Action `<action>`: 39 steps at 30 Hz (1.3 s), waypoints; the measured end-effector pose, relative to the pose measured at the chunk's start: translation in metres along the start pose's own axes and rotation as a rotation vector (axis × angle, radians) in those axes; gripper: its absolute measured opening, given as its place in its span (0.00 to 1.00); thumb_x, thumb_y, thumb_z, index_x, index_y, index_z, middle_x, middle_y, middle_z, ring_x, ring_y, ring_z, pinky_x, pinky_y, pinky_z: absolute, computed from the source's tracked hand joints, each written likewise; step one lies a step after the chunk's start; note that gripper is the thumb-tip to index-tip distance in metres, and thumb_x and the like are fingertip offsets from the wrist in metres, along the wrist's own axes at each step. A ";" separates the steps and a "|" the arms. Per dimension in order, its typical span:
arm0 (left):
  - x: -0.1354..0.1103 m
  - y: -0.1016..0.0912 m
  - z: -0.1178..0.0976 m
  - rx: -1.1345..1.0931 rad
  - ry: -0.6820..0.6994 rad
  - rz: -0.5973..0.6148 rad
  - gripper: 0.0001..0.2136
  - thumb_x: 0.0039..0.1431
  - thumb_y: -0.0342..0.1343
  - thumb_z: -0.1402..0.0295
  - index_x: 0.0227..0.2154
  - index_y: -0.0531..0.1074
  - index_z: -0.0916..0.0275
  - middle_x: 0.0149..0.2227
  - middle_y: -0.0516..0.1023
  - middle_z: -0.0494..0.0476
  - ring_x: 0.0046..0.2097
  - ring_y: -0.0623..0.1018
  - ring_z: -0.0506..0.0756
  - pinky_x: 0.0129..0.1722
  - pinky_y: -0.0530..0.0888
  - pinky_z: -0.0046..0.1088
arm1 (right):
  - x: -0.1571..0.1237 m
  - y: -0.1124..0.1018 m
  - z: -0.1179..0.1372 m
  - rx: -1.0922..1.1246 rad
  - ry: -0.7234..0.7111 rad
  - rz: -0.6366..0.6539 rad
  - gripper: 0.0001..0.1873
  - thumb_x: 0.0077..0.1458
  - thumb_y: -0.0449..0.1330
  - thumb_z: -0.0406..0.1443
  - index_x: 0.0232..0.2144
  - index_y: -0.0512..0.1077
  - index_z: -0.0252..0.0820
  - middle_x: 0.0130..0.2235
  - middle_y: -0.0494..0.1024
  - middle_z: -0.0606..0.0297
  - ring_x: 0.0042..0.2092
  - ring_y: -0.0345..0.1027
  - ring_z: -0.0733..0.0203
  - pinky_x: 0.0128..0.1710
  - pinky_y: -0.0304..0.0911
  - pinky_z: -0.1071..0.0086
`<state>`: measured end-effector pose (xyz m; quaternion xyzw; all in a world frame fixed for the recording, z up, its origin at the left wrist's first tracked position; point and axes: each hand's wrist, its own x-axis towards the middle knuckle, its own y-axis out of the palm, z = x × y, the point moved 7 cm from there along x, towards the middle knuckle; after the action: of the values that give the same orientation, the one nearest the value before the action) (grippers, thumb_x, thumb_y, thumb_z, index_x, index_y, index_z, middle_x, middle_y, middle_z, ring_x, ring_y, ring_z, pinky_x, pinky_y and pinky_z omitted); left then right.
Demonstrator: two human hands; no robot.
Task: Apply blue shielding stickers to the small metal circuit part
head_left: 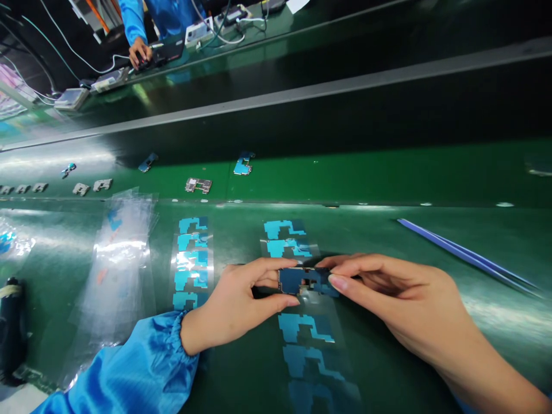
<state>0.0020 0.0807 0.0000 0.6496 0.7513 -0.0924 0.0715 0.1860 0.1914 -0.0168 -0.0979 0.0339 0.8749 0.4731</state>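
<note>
My left hand [235, 307] and my right hand [401, 302] both pinch a small dark blue part [304, 280], the left at its left end, the right at its right end. They hold it just above a clear strip of blue stickers [302, 328] lying on the green table. A second clear strip with several blue stickers [192, 261] lies to the left of my left hand.
Purple tweezers [466, 256] lie at the right. A pile of clear film sheets [118, 270] lies at the left, a black object [11, 322] beyond it. Small metal and blue parts [198, 185] sit on the belt behind. Another person's hand [140, 52] works at the far bench.
</note>
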 end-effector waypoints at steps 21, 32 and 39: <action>-0.001 0.000 0.001 -0.001 -0.007 -0.001 0.22 0.58 0.72 0.69 0.56 0.80 0.57 0.46 0.89 0.55 0.48 0.88 0.59 0.53 0.86 0.34 | 0.000 0.001 0.002 -0.053 0.017 0.007 0.17 0.51 0.77 0.55 0.28 0.85 0.51 0.40 0.88 0.59 0.40 0.84 0.50 0.39 0.81 0.65; 0.000 0.000 -0.001 0.016 0.004 -0.002 0.22 0.59 0.71 0.71 0.56 0.80 0.58 0.45 0.89 0.54 0.48 0.88 0.58 0.52 0.86 0.31 | 0.003 -0.004 -0.004 -0.057 0.001 0.012 0.16 0.53 0.77 0.54 0.28 0.85 0.51 0.40 0.88 0.60 0.36 0.84 0.53 0.34 0.80 0.68; 0.000 0.000 -0.001 0.025 0.004 -0.008 0.22 0.58 0.72 0.69 0.56 0.80 0.59 0.43 0.89 0.55 0.46 0.89 0.58 0.52 0.86 0.33 | 0.001 -0.002 0.002 -0.042 0.054 0.032 0.17 0.51 0.77 0.55 0.28 0.85 0.52 0.41 0.88 0.60 0.38 0.83 0.52 0.36 0.80 0.66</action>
<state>0.0020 0.0807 0.0008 0.6476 0.7528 -0.1009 0.0616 0.1865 0.1936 -0.0153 -0.1307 0.0297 0.8800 0.4557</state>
